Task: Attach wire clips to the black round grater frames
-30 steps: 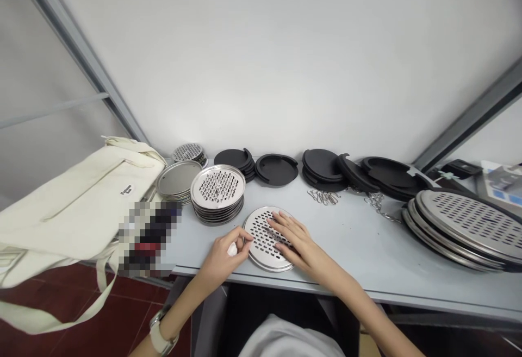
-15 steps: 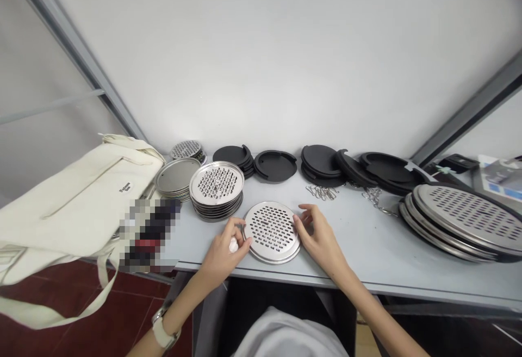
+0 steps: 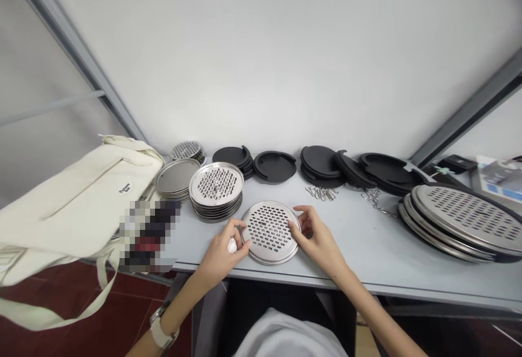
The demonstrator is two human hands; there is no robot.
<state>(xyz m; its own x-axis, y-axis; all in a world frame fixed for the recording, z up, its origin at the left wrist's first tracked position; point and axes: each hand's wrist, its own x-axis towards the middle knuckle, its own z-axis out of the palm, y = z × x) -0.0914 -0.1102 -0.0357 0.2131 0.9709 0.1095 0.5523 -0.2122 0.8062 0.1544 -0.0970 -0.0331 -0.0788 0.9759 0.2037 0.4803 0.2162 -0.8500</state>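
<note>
The slotted metal disc (image 3: 269, 233) is lying on the near part of the worktop (image 3: 350, 259), between the two hands. The right hand (image 3: 320, 243) is no longer resting at the disc's outer edge alone: its thumb is reaching over the right rim onto the upper face, while its fingers are curling around the outside, pinching that edge. The left hand (image 3: 220, 251) is bending at the left rim, thumb and forefinger set apart and touching it; how firmly they are gripping is not possible to tell. A small white thing (image 3: 232, 245) is showing among its curled fingers, and what it is remains unclear. The upper face is now sitting more evenly over the rim beneath it, so the disc seems to be getting squared up and steadied from both sides.

Just left and farther back, a stack of grater discs (image 3: 216, 184) is standing beside plain metal discs (image 3: 178, 176). Black round covers (image 3: 275, 167) are lining the far side, with metal clips (image 3: 322, 193) lying near them. Larger slotted discs (image 3: 473, 213) are leaning in a pile at right.
</note>
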